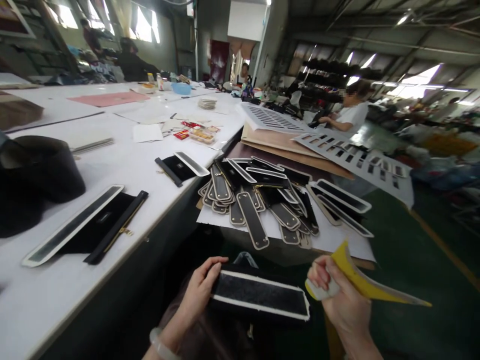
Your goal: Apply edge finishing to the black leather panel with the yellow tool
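Observation:
My left hand (200, 290) is closed on the left end of a black zip wallet piece (262, 295), thumb on top. This piece lies over my lap, its dark panel edged in white, with a small zip pull hanging below. To its right, raised and apart from it, my right hand (343, 295) is closed around a curved yellow strip (360, 280) with a pale edge. The strip tapers to a point at the right; its exact kind is unclear. A whitish part of it shows between the fingers. Similar wallet pieces (101, 225) lie on the white table.
Ahead, a heap of black straps and zip pieces (255, 210) covers a low board. Behind it are brown sheets (292, 150) and a slotted white sheet (360, 160). A dark roll (45, 170) stands at left on the white table (138, 165). A person (348, 110) sits farther back.

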Demonstrator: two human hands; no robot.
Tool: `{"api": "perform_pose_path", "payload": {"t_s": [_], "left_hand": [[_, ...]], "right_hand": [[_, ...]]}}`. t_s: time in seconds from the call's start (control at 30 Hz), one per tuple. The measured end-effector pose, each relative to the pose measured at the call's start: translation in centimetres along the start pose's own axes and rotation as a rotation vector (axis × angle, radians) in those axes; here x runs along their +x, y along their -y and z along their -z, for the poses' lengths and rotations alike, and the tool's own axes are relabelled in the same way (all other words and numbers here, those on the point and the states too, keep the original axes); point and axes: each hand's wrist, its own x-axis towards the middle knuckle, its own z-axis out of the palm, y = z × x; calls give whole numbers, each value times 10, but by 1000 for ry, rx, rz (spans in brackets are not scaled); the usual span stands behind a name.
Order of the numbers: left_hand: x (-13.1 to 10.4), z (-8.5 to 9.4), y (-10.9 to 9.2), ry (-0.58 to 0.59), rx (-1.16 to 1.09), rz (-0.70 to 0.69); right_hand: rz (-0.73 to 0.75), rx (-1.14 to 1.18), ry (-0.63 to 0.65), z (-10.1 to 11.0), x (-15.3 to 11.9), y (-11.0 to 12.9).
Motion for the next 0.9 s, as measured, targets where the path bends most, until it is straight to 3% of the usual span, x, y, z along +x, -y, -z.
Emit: {"api": "perform_pose_path", "payload": {"t_s": [0.27,0.37,0.9], "left_hand": [[8,3,-3,32,154,-126],[9,2,-4,66,174,-127],[7,0,-6,25,202,-165]], "right_hand": [[6,30,-18,4,1,-8],[22,50,-33,3,-2,-5],[91,82,-179,4,-31,-17]]}}
